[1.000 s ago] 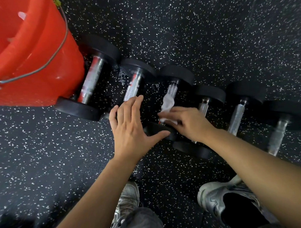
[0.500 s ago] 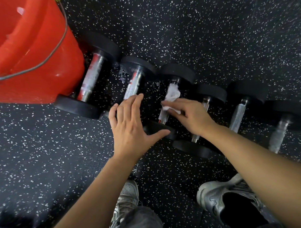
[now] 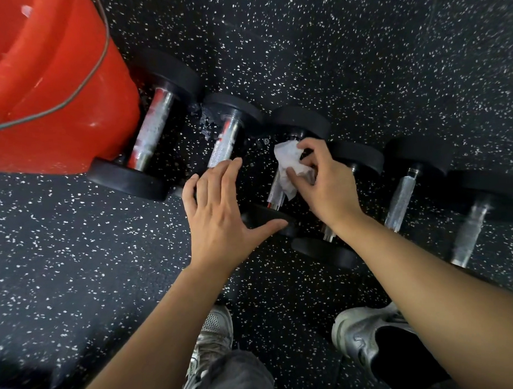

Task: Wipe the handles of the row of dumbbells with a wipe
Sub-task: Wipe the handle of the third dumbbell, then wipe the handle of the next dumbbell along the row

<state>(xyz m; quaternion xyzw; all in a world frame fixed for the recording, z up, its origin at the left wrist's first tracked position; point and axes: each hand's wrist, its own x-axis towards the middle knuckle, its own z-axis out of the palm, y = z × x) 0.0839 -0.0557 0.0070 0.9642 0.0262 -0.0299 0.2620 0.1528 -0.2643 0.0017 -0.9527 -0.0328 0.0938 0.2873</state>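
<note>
Several black dumbbells with chrome handles lie in a row on the speckled floor. My right hand (image 3: 326, 181) pinches a crumpled white wipe (image 3: 289, 164) against the upper part of the third dumbbell's handle (image 3: 274, 193). My left hand (image 3: 221, 213) lies flat, fingers spread, over the near head of the second dumbbell (image 3: 225, 140), its thumb resting on the third dumbbell's near head (image 3: 267, 218). The fourth dumbbell (image 3: 324, 250) is mostly hidden under my right wrist. Two more dumbbells (image 3: 401, 201) lie further right.
A red bucket (image 3: 42, 94) with a wire handle stands at the top left, touching the first dumbbell (image 3: 151, 131). Water droplets (image 3: 203, 123) lie on the floor between the first two dumbbells. My two grey shoes (image 3: 359, 333) are at the bottom.
My right hand has slid the wipe up the third dumbbell's handle, from its near end toward the far head. My left hand has stayed in place.
</note>
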